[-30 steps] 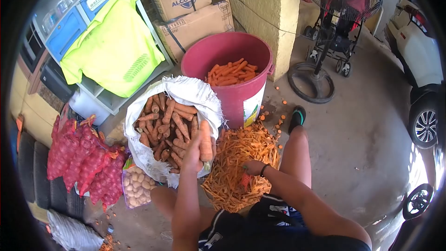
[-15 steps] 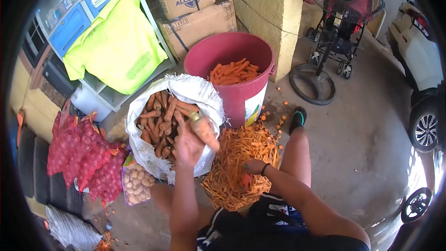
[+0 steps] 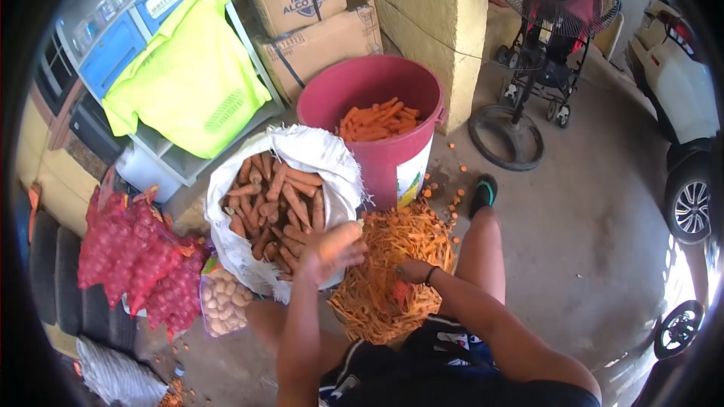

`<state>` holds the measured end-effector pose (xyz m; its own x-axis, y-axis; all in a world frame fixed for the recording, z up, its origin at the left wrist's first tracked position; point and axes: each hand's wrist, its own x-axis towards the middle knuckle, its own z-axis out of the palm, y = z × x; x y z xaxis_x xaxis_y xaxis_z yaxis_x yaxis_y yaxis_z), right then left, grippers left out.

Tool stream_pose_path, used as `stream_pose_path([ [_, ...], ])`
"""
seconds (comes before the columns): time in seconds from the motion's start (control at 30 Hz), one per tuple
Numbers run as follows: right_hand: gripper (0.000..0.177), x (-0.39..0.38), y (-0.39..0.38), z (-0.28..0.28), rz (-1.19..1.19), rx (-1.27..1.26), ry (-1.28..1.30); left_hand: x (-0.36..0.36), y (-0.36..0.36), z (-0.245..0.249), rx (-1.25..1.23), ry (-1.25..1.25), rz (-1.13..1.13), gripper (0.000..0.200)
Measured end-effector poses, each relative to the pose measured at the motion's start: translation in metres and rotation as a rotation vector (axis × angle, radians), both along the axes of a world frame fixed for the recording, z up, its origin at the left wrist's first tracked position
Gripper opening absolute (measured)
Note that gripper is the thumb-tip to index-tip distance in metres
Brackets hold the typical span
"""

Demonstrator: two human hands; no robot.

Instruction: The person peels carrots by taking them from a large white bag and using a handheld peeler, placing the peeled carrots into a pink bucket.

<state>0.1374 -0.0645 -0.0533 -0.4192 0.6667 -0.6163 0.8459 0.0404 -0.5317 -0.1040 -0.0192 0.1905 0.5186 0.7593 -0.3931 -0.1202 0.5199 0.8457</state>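
Observation:
My left hand point(image 3: 329, 255) grips an unpeeled carrot point(image 3: 339, 237), held crosswise just in front of the white sack point(image 3: 302, 149) of dirty carrots. My right hand point(image 3: 412, 270) hovers low over the heap of orange peelings point(image 3: 392, 260) and holds a small peeler point(image 3: 397, 292) whose shape is hard to make out. Behind the sack stands a red bucket point(image 3: 369, 87) with peeled carrots point(image 3: 375, 120) inside.
Red mesh bags of onions point(image 3: 136, 256) and a bag of potatoes point(image 3: 224, 298) lie at left. Cardboard boxes point(image 3: 317, 19), a shelf draped with a yellow-green shirt point(image 3: 185, 83), a standing fan point(image 3: 528, 45) and parked cars point(image 3: 682, 105) surround the spot. My foot point(image 3: 483, 192) rests on the concrete.
My left hand has turned the carrot from pointing up to lying crosswise and brought it lower, closer to my right hand, which stayed over the peelings.

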Motion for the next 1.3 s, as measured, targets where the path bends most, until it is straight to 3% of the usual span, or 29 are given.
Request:
stream_pose_path([
  [0.03, 0.031, -0.001, 0.007, 0.004, 0.006, 0.002, 0.021, -0.004, 0.001, -0.014, -0.284, -0.233, 0.016, 0.049],
  [0.17, 0.036, 0.001, -0.002, -0.006, -0.002, -0.009, 0.057, 0.014, 0.002, -0.046, 0.126, -0.108, 0.114, 0.037],
  [0.27, 0.035, -0.004, -0.007, 0.006, -0.050, -0.044, 0.049, 0.008, 0.027, -0.046, -0.366, -0.579, 0.212, 0.037],
  [0.3, 0.034, -0.007, -0.007, 0.014, -0.070, -0.064, 0.043, 0.013, 0.036, -0.055, -0.468, -0.828, 0.378, 0.035],
  [0.4, 0.035, 0.001, -0.007, 0.007, -0.089, -0.084, 0.158, 0.012, 0.047, -0.084, -0.685, -1.094, 0.707, 0.037],
  [0.47, 0.035, 0.002, -0.009, 0.009, -0.085, -0.068, 0.124, 0.017, 0.045, -0.090, -0.615, -1.042, 0.677, 0.036],
  [0.53, 0.035, 0.001, -0.009, 0.010, -0.084, -0.067, 0.108, 0.021, 0.043, -0.085, -0.432, -1.020, 0.484, 0.036],
  [0.6, 0.035, 0.001, -0.010, 0.010, -0.078, -0.081, 0.106, 0.029, 0.031, -0.062, -0.002, -0.421, 0.617, 0.036],
  [0.67, 0.034, 0.002, -0.009, 0.006, -0.080, -0.049, 0.092, 0.036, 0.017, -0.034, 0.657, 0.094, 0.587, 0.037],
  [0.73, 0.035, 0.004, -0.009, 0.006, -0.084, -0.037, 0.096, 0.029, 0.011, -0.022, 1.540, 0.535, 0.352, 0.043],
  [0.77, 0.035, 0.005, -0.007, 0.006, -0.087, -0.041, 0.108, 0.024, 0.009, -0.023, 1.659, 0.490, 0.193, 0.052],
  [0.87, 0.034, 0.003, -0.009, 0.024, -0.078, -0.054, 0.093, 0.013, 0.006, -0.010, 1.732, 0.524, 0.042, 0.053],
  [0.9, 0.033, 0.001, -0.010, 0.027, -0.069, -0.059, 0.079, 0.013, 0.010, -0.010, 1.706, 0.465, 0.132, 0.044],
  [1.03, 0.033, -0.006, -0.009, 0.020, -0.092, -0.108, 0.050, 0.025, 0.014, 0.001, 0.081, -0.096, 0.613, 0.043],
  [1.1, 0.034, -0.006, -0.008, 0.016, -0.106, -0.129, 0.080, 0.008, 0.036, -0.044, -0.229, -0.394, 0.639, 0.040],
  [1.2, 0.035, -0.003, -0.008, 0.017, -0.068, -0.085, 0.058, 0.017, 0.040, -0.065, -0.415, -0.524, 0.676, 0.036],
  [1.27, 0.035, 0.000, -0.008, 0.010, -0.077, -0.075, 0.076, 0.026, 0.030, -0.069, -0.420, -0.504, 0.630, 0.034],
  [1.3, 0.035, 0.001, -0.009, 0.006, -0.079, -0.071, 0.085, 0.028, 0.029, -0.065, -0.261, -0.477, 0.578, 0.035],
])
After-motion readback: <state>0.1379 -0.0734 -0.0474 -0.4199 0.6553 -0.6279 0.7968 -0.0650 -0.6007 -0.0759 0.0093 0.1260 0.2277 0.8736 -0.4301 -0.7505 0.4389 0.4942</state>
